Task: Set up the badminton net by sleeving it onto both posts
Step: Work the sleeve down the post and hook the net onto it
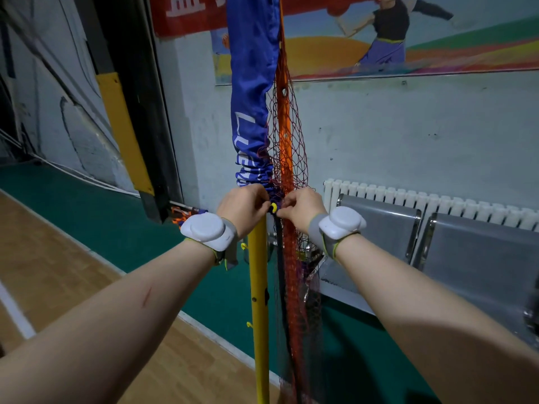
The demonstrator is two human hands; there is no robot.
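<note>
The blue sleeve of the net is threaded over the yellow post and sits gathered in tight folds about halfway down it, with the red mesh and an orange strip hanging in a loose bundle just beside it on the right. Both hands work at the sleeve's bunched lower hem: the left hand has its fingers curled round the gathered cloth against the post, and the right hand pinches the hem between curled fingers beside a small yellow peg sticking out of the post. The sleeve looks like thin, slick, light fabric that crumples instead of sliding on its own, so it is probably best gripped at the hem on both sides and eased down evenly; pulling on the mesh would likely stretch or tear it. The peg, and further small hooks lower on the post, are places where cloth and netting could snag, so the hem may need lifting clear of each. The post itself seems slim and stiff, though a hard one-sided tug might tip it. Room is tight to the right, where metal seats and a white radiator stand near the hanging mesh; the green floor on the left offers more open space
</note>
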